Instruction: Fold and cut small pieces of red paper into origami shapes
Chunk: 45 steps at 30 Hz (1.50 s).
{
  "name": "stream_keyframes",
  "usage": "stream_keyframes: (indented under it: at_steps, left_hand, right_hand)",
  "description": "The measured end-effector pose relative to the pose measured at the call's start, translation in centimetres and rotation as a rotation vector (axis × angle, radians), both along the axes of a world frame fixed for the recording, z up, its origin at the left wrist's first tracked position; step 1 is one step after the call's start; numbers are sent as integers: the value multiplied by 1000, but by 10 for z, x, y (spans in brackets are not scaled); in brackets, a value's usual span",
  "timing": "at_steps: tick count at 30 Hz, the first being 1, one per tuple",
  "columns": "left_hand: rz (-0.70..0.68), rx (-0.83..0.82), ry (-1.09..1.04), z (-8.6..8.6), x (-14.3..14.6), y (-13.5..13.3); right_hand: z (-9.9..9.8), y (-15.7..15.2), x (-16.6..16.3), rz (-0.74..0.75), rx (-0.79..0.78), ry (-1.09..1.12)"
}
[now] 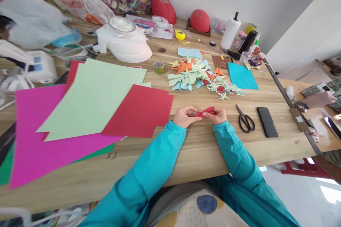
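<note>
Between my two hands is a small piece of folded red paper (209, 110), held just above the wooden table. My left hand (183, 116) pinches its left end, and my right hand (218, 116) grips the right end with the thumb on top. Part of the paper is hidden behind my fingers. Just beyond my hands lies a pile of folded paper stars and other shapes (189, 77) in pale green, blue, orange and red. To the right of my right hand rest black-handled scissors (245, 120), blades slightly apart.
Red sheets (141, 110), pale green sheets (98, 92) and a magenta sheet (39, 149) overlap at left. A black phone (267, 122) lies right of the scissors. Blue paper (242, 75), a tape roll (159, 67) and a yellow tape measure (180, 34) sit farther back.
</note>
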State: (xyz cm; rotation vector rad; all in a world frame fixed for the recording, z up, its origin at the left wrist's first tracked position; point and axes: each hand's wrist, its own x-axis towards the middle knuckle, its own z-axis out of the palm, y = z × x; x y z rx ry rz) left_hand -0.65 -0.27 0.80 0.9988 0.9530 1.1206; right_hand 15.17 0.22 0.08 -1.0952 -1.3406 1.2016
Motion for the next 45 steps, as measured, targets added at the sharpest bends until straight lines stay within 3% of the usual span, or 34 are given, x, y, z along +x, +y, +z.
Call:
stream_keyframes:
  at_steps: [6, 11, 18, 29, 38, 45]
  left_hand:
    - [-110, -98, -94, -3, -3, 4]
    - [-44, -105, -56, -4, -3, 4]
    - [-14, -57, 15, 1, -3, 4]
    - [45, -68, -2, 9, 0, -1]
    - [129, -19, -4, 0, 0, 0]
    - [132, -43, -11, 1, -2, 1]
  right_hand:
    - [8, 0, 0, 71, -23, 56]
    - [8, -1, -1, 121, -44, 11]
    - [0, -2, -3, 48, -3, -93]
    - [-2, -3, -6, 17, -13, 4]
    - [-5, -1, -6, 19, -101, 48]
    - [-4, 1, -3, 129, -260, 217]
